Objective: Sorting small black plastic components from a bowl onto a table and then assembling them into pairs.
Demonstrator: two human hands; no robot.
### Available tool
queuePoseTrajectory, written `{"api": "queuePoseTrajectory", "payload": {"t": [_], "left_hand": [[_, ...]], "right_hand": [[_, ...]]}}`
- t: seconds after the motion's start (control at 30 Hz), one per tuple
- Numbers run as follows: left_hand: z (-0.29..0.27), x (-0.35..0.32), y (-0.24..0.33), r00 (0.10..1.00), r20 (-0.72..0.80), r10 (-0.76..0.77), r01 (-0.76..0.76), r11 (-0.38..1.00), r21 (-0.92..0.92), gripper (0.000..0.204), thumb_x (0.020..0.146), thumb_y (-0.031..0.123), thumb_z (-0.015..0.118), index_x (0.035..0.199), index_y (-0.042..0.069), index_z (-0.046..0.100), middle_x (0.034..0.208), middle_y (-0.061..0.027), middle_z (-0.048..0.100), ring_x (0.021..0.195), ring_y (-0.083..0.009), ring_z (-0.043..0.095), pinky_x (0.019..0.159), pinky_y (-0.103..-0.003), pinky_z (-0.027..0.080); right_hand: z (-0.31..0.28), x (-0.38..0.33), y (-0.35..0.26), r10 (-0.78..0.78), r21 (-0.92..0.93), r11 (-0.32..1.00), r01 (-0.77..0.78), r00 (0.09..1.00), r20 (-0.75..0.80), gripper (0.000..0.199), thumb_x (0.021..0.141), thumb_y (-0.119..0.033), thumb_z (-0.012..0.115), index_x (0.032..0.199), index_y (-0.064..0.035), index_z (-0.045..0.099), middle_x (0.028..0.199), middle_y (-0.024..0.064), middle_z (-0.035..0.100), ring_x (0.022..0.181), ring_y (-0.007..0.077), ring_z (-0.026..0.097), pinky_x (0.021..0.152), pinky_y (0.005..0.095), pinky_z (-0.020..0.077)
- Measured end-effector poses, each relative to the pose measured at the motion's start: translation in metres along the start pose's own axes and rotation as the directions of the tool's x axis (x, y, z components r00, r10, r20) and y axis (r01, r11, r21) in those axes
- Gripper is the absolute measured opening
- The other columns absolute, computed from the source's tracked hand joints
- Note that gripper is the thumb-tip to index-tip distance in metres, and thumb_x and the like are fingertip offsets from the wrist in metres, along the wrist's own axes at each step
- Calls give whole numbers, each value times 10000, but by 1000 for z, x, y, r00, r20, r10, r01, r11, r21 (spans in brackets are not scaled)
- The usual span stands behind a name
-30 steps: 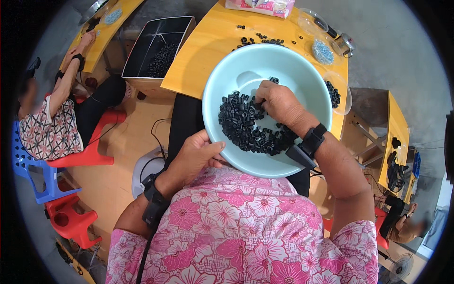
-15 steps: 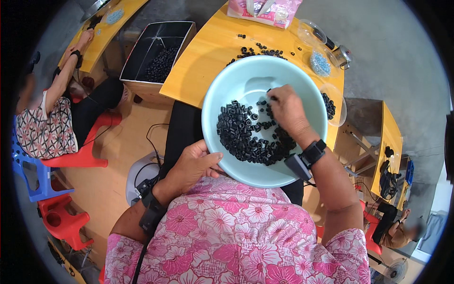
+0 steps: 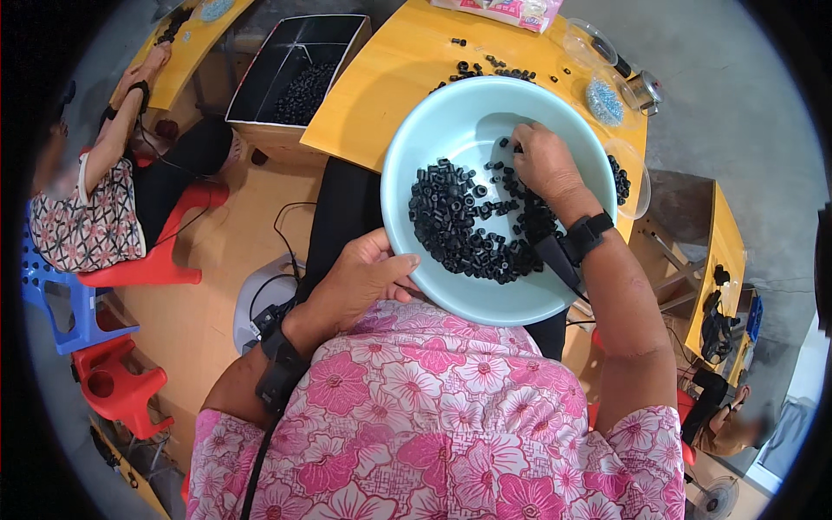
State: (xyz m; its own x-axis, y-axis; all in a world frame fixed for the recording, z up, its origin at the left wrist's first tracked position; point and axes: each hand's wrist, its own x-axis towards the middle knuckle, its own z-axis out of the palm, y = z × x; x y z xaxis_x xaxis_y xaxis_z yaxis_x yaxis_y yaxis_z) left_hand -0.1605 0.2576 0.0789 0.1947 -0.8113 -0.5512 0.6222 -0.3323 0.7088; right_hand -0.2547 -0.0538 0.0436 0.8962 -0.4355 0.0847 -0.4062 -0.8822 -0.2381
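Observation:
A light blue plastic basin (image 3: 433, 130) rests on my lap against the front edge of a yellow table (image 3: 390, 78). A heap of small black cylindrical parts (image 3: 459, 225) lies in it, mostly at the near side. My left hand (image 3: 360, 282) grips the basin's near left rim, thumb over the edge. My right hand (image 3: 542, 160) reaches into the basin at its far right, fingers curled down among scattered black parts; whether it holds any is hidden. Both wrists wear black bands.
More black parts (image 3: 485, 68) lie loose on the table, with clear plastic containers (image 3: 602, 95) and a pink packet (image 3: 511, 10). A dark tray of black parts (image 3: 299, 74) stands at the left. Another person (image 3: 95, 199) sits at far left on a red stool (image 3: 152, 264).
My right hand has moved from the heap's upper edge toward the basin's far right. The basin and my left hand have barely shifted.

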Motion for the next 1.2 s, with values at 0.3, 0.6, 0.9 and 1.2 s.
{"api": "queuePoseTrajectory", "payload": {"t": [0.3, 0.6, 0.9, 1.2], "left_hand": [[-2, 3, -1, 1000, 2, 6, -6, 1000, -17, 247, 964, 113, 591, 1196, 32, 575, 1032, -41, 650, 819, -79, 639, 627, -189, 556], [-3, 5, -3, 1000, 1, 9, -9, 1000, -19, 274, 966, 125, 595, 1221, 31, 567, 1046, -44, 651, 822, -74, 640, 635, -188, 560], [2, 4, 3, 999, -24, -24, 24, 1000, -2, 241, 966, 130, 596, 1191, 46, 574, 1006, -28, 635, 804, -76, 619, 654, -213, 551], [3, 7, 7, 999, -27, -34, 35, 999, 25, 234, 954, 130, 609, 1175, 57, 583, 977, -22, 631, 790, -79, 610, 658, -227, 545]], "right_hand": [[-24, -27, -41, -90, 571, 821, -25, 981, 171, 167, 788, -10, 661, 952, -19, 689, 914, 124, 652, 795, 236, 639, 755, 340, 520], [0, -33, -48, -192, 342, 931, 127, 968, 163, 152, 782, -12, 645, 933, -22, 633, 883, 135, 611, 819, 315, 628, 772, 381, 506], [-14, -26, -74, -23, 676, 665, -319, 895, 445, 199, 805, -12, 647, 1002, -36, 647, 940, 170, 621, 912, 337, 609, 832, 406, 495], [1, -23, -73, -287, 434, 880, 194, 944, 160, 238, 749, -38, 731, 967, -38, 633, 960, 177, 598, 941, 379, 602, 844, 440, 491]]}}
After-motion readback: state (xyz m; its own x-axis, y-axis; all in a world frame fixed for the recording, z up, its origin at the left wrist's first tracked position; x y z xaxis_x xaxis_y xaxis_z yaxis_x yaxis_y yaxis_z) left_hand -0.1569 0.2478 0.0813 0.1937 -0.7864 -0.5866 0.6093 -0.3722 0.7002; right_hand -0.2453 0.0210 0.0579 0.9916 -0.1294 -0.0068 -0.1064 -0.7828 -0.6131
